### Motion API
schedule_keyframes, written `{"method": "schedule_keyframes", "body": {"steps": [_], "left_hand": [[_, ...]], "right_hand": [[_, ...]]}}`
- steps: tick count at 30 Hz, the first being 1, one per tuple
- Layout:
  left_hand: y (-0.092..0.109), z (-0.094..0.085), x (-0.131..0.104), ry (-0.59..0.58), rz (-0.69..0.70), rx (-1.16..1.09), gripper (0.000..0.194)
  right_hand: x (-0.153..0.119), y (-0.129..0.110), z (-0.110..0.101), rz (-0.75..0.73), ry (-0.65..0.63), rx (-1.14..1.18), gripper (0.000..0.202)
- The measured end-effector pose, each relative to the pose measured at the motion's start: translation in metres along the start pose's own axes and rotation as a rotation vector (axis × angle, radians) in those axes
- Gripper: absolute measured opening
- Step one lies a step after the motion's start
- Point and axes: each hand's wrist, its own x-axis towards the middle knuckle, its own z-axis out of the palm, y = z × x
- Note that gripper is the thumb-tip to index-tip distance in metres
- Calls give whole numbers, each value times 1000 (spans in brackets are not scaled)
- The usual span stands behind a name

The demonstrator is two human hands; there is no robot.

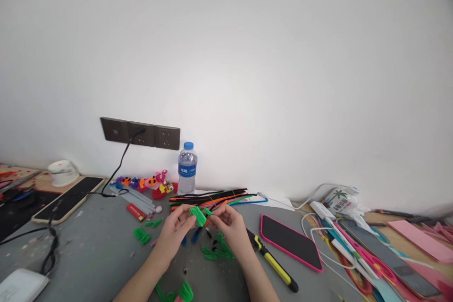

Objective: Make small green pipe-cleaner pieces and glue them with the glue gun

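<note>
Item: green fuzzy piece [198, 216], clamped between left hand's [176, 227] fingertips, above grey counter [113, 250]. Right hand [227, 221]: grip closed on smaller green piece [208, 211], just right of it; long axis unclear.

I see an evenly bright view, with a soft glow on the white wall [244, 71] around twelve o'clock. The wall dims toward the corners, darkest at one o'clock to two o'clock. Wide-angle stretch bends the desk [109, 255] edges at four and eight o'clock, where small items look smeared and soft.
</note>
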Motion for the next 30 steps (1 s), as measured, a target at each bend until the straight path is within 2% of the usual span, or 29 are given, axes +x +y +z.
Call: {"method": "schedule_keyframes", "body": {"steps": [5,11,27,30], "left_hand": [[-1,1,0,-27,8,-95,32],[-4,2,1,-38,-1,-138,32],[4,3,-2,-87,25,-43,35],[6,4,-3,-93,35,-23,34]], "right_hand": [[-2,0,5,11,-99,-21,39],[-3,-7,6,53,-69,-78,42],[-5,-4,2,-36,-96,-251,3],[-5,-3,2,-46,-88,-269,4]]}}
